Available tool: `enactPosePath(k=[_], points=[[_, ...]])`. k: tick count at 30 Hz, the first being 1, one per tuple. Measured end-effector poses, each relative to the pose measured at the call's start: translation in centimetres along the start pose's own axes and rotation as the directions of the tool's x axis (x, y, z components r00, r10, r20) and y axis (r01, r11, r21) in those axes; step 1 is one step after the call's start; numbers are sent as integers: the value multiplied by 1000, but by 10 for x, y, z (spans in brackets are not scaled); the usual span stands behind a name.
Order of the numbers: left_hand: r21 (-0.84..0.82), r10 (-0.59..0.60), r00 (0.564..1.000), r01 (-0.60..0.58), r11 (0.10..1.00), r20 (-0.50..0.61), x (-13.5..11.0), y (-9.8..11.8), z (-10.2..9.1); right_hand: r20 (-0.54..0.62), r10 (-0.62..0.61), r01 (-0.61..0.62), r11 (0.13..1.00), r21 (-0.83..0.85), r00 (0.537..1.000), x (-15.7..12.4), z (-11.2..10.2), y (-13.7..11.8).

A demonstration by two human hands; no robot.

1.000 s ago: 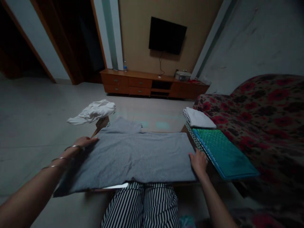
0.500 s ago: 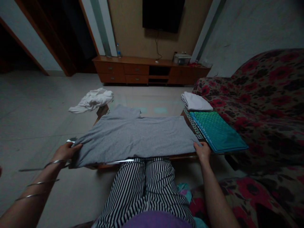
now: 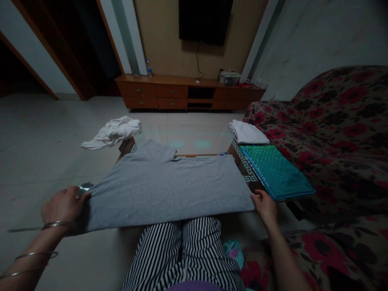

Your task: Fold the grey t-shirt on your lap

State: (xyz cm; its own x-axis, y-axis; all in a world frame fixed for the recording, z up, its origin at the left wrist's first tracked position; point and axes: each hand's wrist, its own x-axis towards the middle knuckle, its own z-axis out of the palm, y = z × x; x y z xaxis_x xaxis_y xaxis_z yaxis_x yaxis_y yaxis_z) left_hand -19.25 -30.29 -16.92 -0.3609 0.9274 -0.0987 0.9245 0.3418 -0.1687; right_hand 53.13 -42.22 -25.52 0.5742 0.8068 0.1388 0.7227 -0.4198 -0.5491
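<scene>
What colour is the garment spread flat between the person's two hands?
Plain grey: the T-shirt, seen best in the head view.

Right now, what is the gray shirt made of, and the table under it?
The gray shirt looks like soft knit cotton: matte, speckled, and it sags between both hands. The table seems to be glass, since its top reflects light, with a wooden-looking frame.

Matt grey cloth garment (image 3: 169,190); glossy wooden cabinet (image 3: 188,91).
</scene>
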Motion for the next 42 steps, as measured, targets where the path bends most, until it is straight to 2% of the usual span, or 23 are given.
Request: enactPosePath(k=[1,2,4,6,7,9,11,13,15,17,20,22,25,28,31,33,35,36,38,40,42], points=[[35,79,991,-76,997,-107,4,16,-5,-10,-51,51,999,-17,999,13,0,-6],[72,164,963,-152,986,-212,8,36,-11,-14,-91,91,996,-13,996,30,2,-14],[61,322,891,-320,945,-318,21,89,-24,8,-133,133,991,20,991,70,12,-35],[45,455,785,-482,875,-420,39,151,-36,52,-131,129,991,36,990,113,29,-59],[42,519,741,-556,830,-426,50,182,-42,70,-132,130,991,39,989,133,39,-70],[4,653,667,-698,716,-359,76,239,-51,108,-156,152,987,45,982,168,59,-89],[-44,742,614,-778,627,-268,104,284,-56,163,-204,195,978,68,965,195,75,-102],[-48,781,599,-798,601,-178,130,314,-59,231,-268,252,963,97,935,215,86,-110],[-11,761,642,-765,644,-91,153,332,-60,289,-326,304,945,119,900,229,92,-114],[30,729,684,-729,684,-17,170,339,-62,322,-363,340,932,128,874,237,95,-115],[44,744,666,-746,664,54,185,339,-67,344,-388,362,922,139,855,242,99,-114],[27,730,676,-736,677,102,190,334,-73,322,-386,353,922,157,865,241,102,-111],[-7,650,753,-653,757,108,192,328,-78,218,-356,321,930,181,909,233,109,-106],[-13,592,805,-592,806,42,188,325,-74,150,-319,304,946,115,936,224,116,-105],[-9,561,827,-562,827,-38,176,325,-65,142,-281,289,956,-43,949,218,116,-108],[-27,545,817,-559,829,-189,160,323,-59,151,-282,305,939,-159,948,215,111,-114],[-53,524,779,-573,818,-344,137,319,-52,123,-326,348,899,-264,937,210,104,-124],[-64,522,760,-587,807,-389,123,316,-49,97,-368,380,876,-296,925,206,102,-131],[-81,549,737,-623,778,-395,93,310,-39,49,-479,472,834,-286,876,192,101,-146],[-104,595,721,-663,741,-355,63,304,-26,61,-612,612,771,-177,788,173,107,-160],[-138,632,714,-689,712,-301,39,300,-11,134,-729,740,671,-49,671,151,118,-169]])
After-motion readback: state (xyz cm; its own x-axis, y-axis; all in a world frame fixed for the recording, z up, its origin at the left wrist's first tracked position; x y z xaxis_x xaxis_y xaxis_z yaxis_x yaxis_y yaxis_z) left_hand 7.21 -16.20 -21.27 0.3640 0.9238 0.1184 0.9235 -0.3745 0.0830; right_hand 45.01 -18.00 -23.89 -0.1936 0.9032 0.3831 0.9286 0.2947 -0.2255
